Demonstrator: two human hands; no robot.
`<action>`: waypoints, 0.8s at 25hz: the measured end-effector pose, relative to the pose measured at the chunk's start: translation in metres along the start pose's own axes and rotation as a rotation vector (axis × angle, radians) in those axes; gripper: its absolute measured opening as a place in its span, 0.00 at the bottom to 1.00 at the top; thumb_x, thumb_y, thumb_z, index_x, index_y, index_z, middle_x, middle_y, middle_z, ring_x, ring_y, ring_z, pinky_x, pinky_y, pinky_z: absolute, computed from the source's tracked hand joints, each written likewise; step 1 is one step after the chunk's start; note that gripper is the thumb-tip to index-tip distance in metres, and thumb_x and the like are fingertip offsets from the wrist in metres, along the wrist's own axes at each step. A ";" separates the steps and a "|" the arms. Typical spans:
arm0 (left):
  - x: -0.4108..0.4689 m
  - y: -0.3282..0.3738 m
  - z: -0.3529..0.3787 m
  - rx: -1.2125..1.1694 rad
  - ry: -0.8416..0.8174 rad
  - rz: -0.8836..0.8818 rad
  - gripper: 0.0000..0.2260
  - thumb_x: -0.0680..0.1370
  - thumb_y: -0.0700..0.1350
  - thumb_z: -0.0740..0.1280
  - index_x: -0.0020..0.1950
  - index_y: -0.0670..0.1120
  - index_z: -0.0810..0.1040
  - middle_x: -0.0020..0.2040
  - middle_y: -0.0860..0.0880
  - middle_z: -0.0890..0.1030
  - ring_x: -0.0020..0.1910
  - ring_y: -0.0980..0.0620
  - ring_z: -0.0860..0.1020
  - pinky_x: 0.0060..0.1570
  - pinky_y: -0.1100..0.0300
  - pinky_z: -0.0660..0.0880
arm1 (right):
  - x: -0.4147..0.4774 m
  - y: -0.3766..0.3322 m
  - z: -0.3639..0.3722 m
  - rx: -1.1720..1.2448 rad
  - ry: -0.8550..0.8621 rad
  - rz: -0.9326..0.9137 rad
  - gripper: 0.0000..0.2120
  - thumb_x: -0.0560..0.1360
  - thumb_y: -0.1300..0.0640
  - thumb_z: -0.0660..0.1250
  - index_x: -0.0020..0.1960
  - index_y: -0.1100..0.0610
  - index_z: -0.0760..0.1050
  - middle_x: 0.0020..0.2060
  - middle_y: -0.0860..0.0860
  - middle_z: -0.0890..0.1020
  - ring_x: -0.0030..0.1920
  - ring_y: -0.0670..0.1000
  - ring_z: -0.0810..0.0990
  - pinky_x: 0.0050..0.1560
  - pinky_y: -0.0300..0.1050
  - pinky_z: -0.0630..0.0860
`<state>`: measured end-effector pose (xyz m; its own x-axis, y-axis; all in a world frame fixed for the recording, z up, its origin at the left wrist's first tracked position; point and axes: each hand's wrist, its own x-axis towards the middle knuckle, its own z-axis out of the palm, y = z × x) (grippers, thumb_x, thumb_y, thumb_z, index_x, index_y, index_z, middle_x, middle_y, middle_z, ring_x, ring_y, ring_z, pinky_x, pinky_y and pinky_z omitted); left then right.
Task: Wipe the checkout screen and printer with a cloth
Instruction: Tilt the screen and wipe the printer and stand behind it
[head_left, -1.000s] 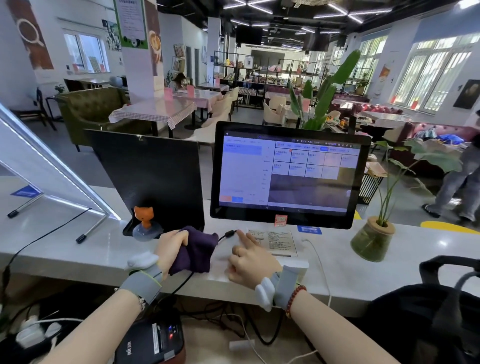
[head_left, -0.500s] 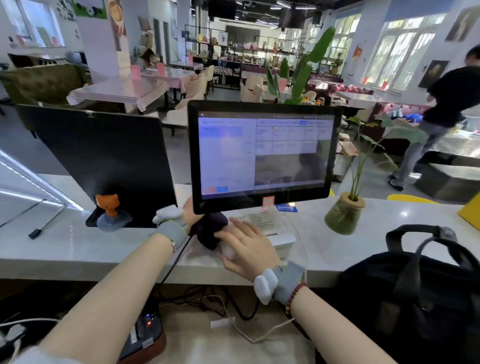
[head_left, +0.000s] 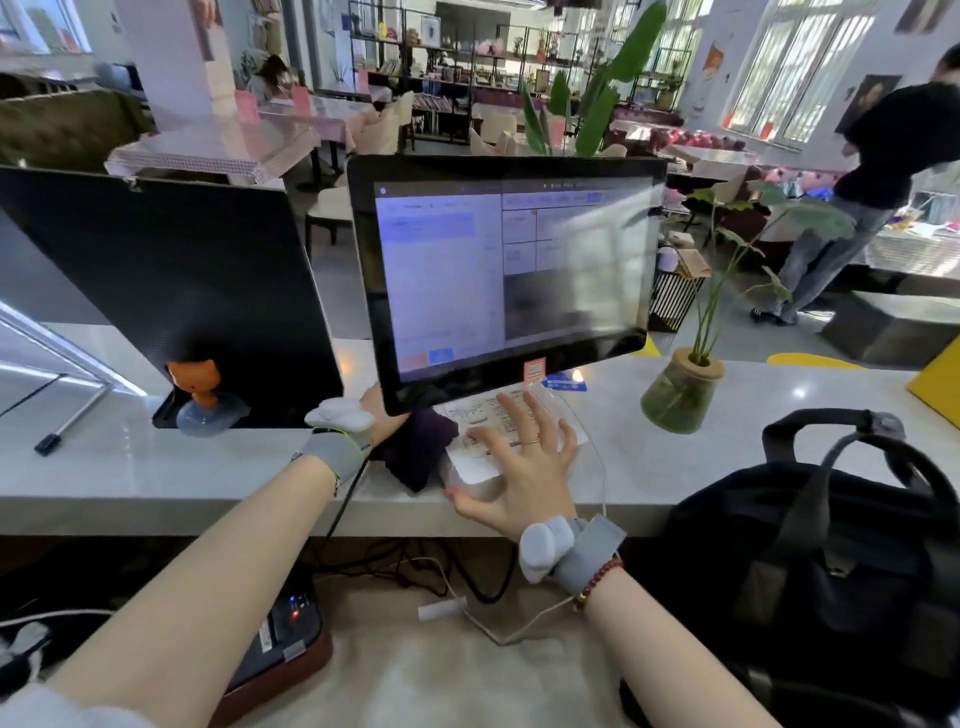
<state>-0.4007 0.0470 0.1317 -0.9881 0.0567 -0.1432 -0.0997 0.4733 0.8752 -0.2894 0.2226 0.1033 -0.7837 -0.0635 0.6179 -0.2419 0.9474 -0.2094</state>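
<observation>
The checkout screen (head_left: 509, 280) stands lit on the white counter (head_left: 675, 467), tilted towards me. Under its lower edge sits a white printer (head_left: 470, 462) with a printed sheet on top. My left hand (head_left: 382, 415) reaches beneath the screen's lower left corner, partly hidden by it, and grips a dark purple cloth (head_left: 421, 452) that touches the printer's left side. My right hand (head_left: 519, 462) lies flat on the printer with its fingers spread, holding nothing.
A black panel (head_left: 156, 291) with an orange cat figure (head_left: 200, 389) stands to the left. A potted plant (head_left: 680, 389) and a black bag (head_left: 831, 545) are on the right. A black label printer (head_left: 285, 634) and cables lie below the counter. A person stands at far right.
My left hand has carried the cloth rightward and forward under the screen, up against the printer. My right hand has opened from curled to flat on the printer. The view has come closer.
</observation>
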 end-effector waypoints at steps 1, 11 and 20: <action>-0.006 0.001 -0.001 0.020 0.003 0.060 0.22 0.72 0.51 0.63 0.58 0.35 0.77 0.58 0.32 0.79 0.59 0.37 0.77 0.61 0.47 0.72 | 0.000 0.009 -0.004 0.021 0.013 -0.054 0.28 0.58 0.32 0.70 0.52 0.46 0.79 0.68 0.52 0.72 0.73 0.59 0.63 0.65 0.63 0.60; -0.056 0.001 0.012 0.241 -0.045 0.214 0.32 0.66 0.65 0.69 0.68 0.56 0.71 0.61 0.50 0.81 0.61 0.48 0.78 0.58 0.61 0.72 | 0.036 0.085 -0.035 -0.155 -0.352 -0.337 0.43 0.59 0.28 0.64 0.68 0.48 0.62 0.69 0.55 0.66 0.69 0.60 0.60 0.66 0.63 0.64; -0.069 0.004 0.041 0.066 -0.011 0.204 0.29 0.61 0.67 0.71 0.58 0.54 0.80 0.52 0.57 0.83 0.51 0.58 0.79 0.52 0.64 0.73 | 0.029 0.138 -0.065 -0.333 -0.539 -0.023 0.51 0.60 0.20 0.54 0.76 0.43 0.52 0.78 0.48 0.46 0.76 0.57 0.51 0.73 0.58 0.53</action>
<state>-0.3282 0.0805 0.1260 -0.9856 0.1667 0.0290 0.1110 0.5075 0.8545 -0.3082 0.3714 0.1414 -0.9794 -0.1518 0.1329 -0.1391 0.9852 0.1002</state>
